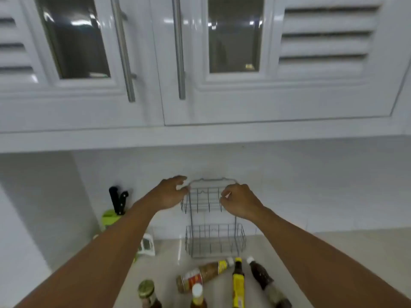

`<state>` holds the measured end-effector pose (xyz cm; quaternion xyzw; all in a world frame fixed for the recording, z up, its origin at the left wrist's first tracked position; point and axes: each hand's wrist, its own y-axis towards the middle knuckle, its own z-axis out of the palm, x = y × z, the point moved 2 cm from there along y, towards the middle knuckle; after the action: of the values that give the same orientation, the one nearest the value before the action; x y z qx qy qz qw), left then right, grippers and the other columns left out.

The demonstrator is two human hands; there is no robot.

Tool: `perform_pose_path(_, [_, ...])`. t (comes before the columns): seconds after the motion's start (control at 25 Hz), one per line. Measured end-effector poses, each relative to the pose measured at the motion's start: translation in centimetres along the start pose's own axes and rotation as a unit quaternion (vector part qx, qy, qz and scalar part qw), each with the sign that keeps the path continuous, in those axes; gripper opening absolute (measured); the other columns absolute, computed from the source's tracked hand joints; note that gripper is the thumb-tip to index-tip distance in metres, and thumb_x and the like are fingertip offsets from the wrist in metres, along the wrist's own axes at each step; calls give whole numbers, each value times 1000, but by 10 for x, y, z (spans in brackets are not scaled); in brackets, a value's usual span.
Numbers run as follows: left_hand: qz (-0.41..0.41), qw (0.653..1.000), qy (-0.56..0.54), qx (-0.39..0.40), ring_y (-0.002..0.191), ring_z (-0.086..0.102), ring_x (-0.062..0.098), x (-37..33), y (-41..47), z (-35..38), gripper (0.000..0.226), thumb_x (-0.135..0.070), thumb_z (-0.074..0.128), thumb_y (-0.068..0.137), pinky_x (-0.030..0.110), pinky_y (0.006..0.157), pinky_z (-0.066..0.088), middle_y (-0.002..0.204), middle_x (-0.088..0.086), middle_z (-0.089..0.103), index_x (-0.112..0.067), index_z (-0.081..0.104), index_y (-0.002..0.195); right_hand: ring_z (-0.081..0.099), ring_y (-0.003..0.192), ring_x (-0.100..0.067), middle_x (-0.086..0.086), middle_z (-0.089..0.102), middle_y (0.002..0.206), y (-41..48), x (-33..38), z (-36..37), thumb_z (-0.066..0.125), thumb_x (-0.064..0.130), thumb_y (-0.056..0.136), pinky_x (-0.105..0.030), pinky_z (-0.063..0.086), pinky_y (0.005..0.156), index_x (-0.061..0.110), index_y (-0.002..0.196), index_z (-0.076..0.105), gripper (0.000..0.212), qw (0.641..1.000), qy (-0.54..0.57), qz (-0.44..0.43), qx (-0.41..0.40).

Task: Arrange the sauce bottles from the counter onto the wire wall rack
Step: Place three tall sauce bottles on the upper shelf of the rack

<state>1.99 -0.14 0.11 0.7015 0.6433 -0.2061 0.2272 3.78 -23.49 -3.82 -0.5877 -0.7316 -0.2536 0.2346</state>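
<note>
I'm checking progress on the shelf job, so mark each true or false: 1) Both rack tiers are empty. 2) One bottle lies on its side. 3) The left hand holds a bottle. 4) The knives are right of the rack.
1) True: the wire rack holds nothing.
2) True: the red-labelled bottle lies flat on the counter.
3) False: the left hand and right hand are at the rack's top tier, holding no bottle.
4) False: the knives are to its left.

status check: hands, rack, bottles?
Left hand and right hand both open, at the top tier of the grey two-tier wire rack, holding nothing. Rack empty. Five sauce bottles on the counter. Path clear.
</note>
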Motion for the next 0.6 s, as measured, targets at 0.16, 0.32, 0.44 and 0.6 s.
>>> perform_pose_path(0.16, [-44,997,-65,-10,133,48,19,21,12,33,50,-40,53,97,23,103,35,149,0,48,-23,47,143,73,75,-24,-8,72,87,-4,-46,58,61,19,87,-32,61,65,4,92,74,21,991,79,92,52])
perform_pose_path(0.32, [-108,985,-129,-23,141,39,20,41,25,72,59,-41,51,97,27,112,30,157,0,36,-21,36,150,72,54,-27,-23,76,86,-11,-90,133,62,10,80,-45,65,66,-5,86,67,17,946,158,261,108])
perform_pose_path(0.44, [-141,974,-171,-55,145,33,20,48,44,90,65,-45,48,97,34,119,27,160,1,29,-21,26,154,76,72,-33,-24,73,87,-12,-118,183,67,13,84,-48,65,72,-3,93,60,20,896,213,361,149])
perform_pose_path(0.6, [-164,962,-191,-108,147,30,21,52,61,106,57,-34,41,102,29,116,23,161,2,28,-15,25,154,71,99,-32,-21,64,112,-9,-132,225,72,28,86,-37,65,72,4,112,58,39,825,288,449,183])
